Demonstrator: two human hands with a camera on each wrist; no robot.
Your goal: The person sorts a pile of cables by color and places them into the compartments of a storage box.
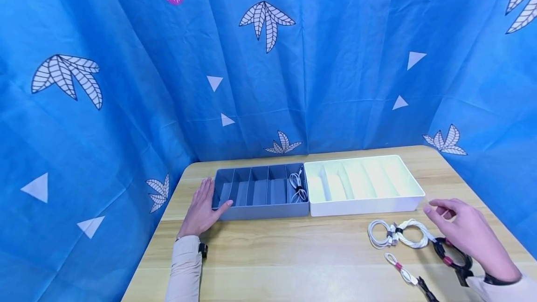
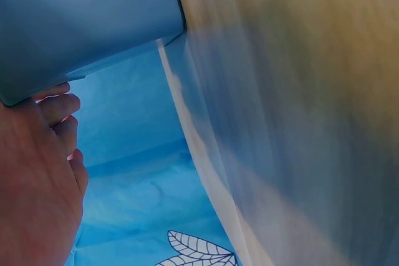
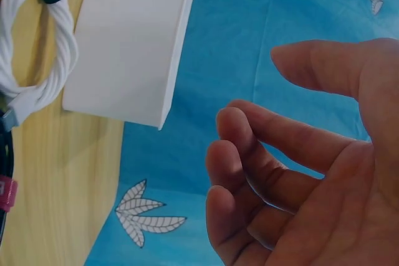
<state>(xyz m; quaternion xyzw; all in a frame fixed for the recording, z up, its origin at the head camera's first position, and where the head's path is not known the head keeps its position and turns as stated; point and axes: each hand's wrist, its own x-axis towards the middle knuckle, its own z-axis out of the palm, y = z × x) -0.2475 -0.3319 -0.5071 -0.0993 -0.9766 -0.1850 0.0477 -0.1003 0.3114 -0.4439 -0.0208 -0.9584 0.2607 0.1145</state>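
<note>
A grey-blue organizer box with divided compartments stands on the table, a tied white cable in its rightmost compartment. My left hand touches this box's left end, fingers along its side and thumb at its front edge; the left wrist view shows fingers beside the box wall. Over the table's right side hovers my right hand, fingers loosely bent, thumb apart, nothing between them. Close to it lie a coiled white cable, a second white cable coil and a black cable coil with a red tie.
A white divided box adjoins the grey-blue one on its right. Nearer the front edge are a small white cable with a red tie and a black cable. A blue patterned curtain hangs behind the wooden table.
</note>
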